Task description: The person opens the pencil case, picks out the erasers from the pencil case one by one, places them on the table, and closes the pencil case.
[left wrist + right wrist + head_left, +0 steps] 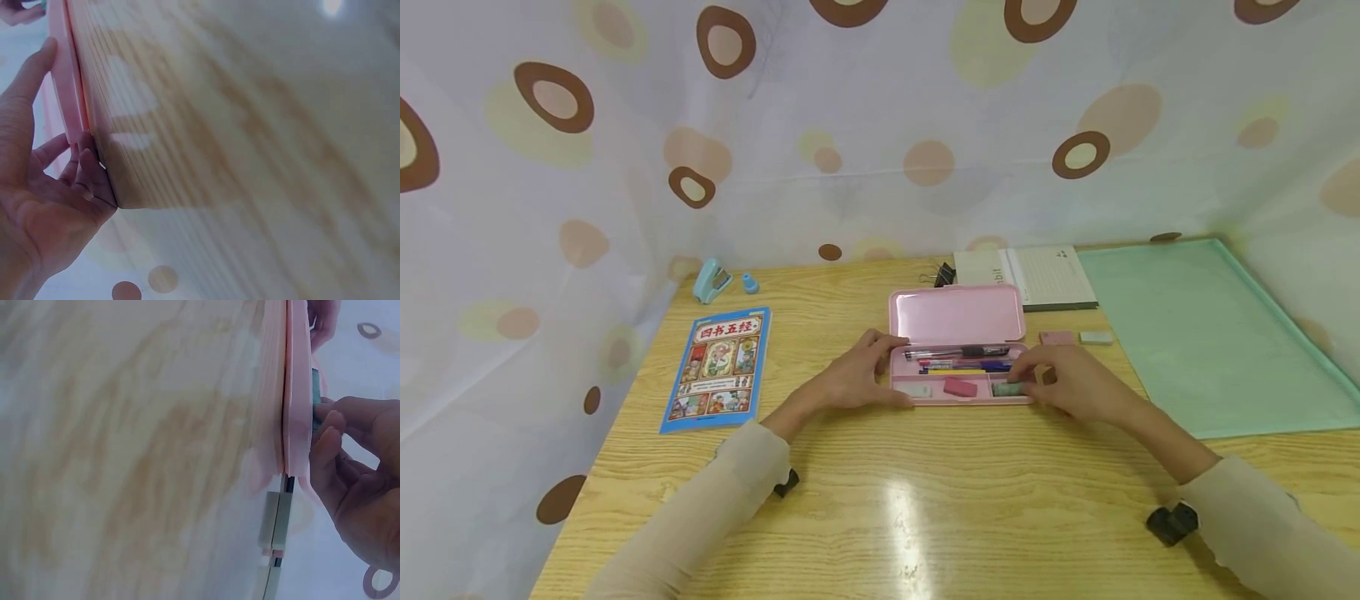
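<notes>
A pink pencil case (957, 313) lies on the table with its lid folded back. My left hand (859, 372) grips its left end, thumb along the front and fingers at the far side. Inside the back compartment are several pens (964, 353). The front row holds a white eraser (913, 389), a pink eraser (959, 387) and, in the right compartment, a green eraser (1006, 389). My right hand (1078, 383) pinches the green eraser's right end; in the right wrist view the green eraser (315, 390) shows just above the case's rim.
Right of the case lie another pink eraser (1057, 337) and white eraser (1096, 337), beside a pale green tray (1225, 333). Behind are a notebook (1051, 279) and a black binder clip (944, 275). At left are a blue comic-style book (718, 367), a stapler (711, 281) and a small blue object (750, 283).
</notes>
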Demonstrator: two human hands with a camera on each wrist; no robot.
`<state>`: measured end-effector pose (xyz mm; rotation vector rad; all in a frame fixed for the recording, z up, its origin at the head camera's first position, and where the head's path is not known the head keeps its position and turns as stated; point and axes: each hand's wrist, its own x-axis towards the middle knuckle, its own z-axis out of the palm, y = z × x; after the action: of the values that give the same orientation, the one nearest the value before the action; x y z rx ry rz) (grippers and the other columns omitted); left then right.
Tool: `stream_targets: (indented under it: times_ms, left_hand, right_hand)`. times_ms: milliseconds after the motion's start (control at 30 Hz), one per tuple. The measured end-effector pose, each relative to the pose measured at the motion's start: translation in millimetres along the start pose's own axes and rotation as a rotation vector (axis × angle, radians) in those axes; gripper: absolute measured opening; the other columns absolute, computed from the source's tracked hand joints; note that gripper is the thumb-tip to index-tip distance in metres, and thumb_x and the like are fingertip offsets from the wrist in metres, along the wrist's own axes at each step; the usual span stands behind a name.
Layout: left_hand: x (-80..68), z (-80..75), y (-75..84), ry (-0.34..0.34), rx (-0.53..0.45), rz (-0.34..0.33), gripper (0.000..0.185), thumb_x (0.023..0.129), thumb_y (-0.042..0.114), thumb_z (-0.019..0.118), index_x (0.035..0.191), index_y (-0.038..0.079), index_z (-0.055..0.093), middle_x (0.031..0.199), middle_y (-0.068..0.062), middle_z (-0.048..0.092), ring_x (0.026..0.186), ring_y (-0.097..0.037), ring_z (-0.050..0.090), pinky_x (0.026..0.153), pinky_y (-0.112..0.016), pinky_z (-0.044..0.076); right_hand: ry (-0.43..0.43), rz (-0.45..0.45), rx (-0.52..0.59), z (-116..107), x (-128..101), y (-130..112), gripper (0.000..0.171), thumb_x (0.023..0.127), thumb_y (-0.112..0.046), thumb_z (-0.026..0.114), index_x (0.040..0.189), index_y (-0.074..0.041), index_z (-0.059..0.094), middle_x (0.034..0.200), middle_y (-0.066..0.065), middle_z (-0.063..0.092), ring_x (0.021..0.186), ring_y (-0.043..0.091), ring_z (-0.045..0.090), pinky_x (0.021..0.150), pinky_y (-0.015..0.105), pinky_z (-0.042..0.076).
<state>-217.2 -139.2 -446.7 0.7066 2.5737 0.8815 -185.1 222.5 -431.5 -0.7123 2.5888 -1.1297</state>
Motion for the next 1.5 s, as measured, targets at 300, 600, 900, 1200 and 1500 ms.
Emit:
stream_targets:
  times_ms: [300,600,900,1200,1500]
  left_hand:
    - [1.6,1.3,-1.6,-0.001,-0.003,0.003,0.096,0.079,0.054,0.087,0.156,0.020,0.042,0.125,-0.001,0.043,0.103,-0.019,0.047,0.085,-0.034,0.044]
    - [2.0,1.5,-2.7,0.008,-0.013,0.004,0.096,0.078,0.054,0.088,0.156,0.019,0.043,0.127,-0.001,0.043,0.105,-0.019,0.048,0.087,-0.034,0.044]
    - [0.9,2.2,-3.3,0.009,-0.017,0.004,0.095,0.078,0.053,0.088,0.154,0.018,0.044,0.127,-0.002,0.043,0.104,-0.019,0.048,0.086,-0.035,0.044]
    - [2.1,2.4,-1.7,0.003,0.008,0.004,0.095,0.079,0.054,0.087,0.155,0.019,0.043,0.126,-0.002,0.044,0.104,-0.019,0.048,0.085,-0.034,0.044]
    - [1.9,1.1,-0.2,0.004,0.020,0.004,0.095,0.078,0.055,0.087,0.155,0.020,0.043,0.128,-0.001,0.044,0.105,-0.019,0.048,0.086,-0.034,0.045]
  right_hand:
    - [0.097,0.092,0.241,-34,-14,15,0.017,0.104,-0.014,0.065,0.117,-0.008,0.074,0.108,0.017,0.070,0.046,0.023,0.049,0.044,0.039,0.043]
    - [0.172,0.204,0.222,-71,-31,48,0.024,0.104,-0.017,0.065,0.120,0.001,0.070,0.067,0.012,0.060,0.049,0.023,0.047,0.049,0.041,0.044]
    - [0.127,0.269,0.166,-83,-44,71,0.025,0.106,-0.017,0.062,0.121,0.002,0.070,0.061,0.012,0.055,0.047,0.027,0.046,0.051,0.039,0.044]
    - [0.092,0.276,0.117,-83,-43,82,0.024,0.106,-0.016,0.061,0.122,0.001,0.071,0.087,0.015,0.067,0.049,0.024,0.047,0.051,0.038,0.045]
    - [0.107,0.274,0.124,-85,-42,81,0.029,0.108,-0.021,0.060,0.127,0.000,0.068,0.078,0.016,0.065,0.061,0.026,0.056,0.052,0.038,0.049]
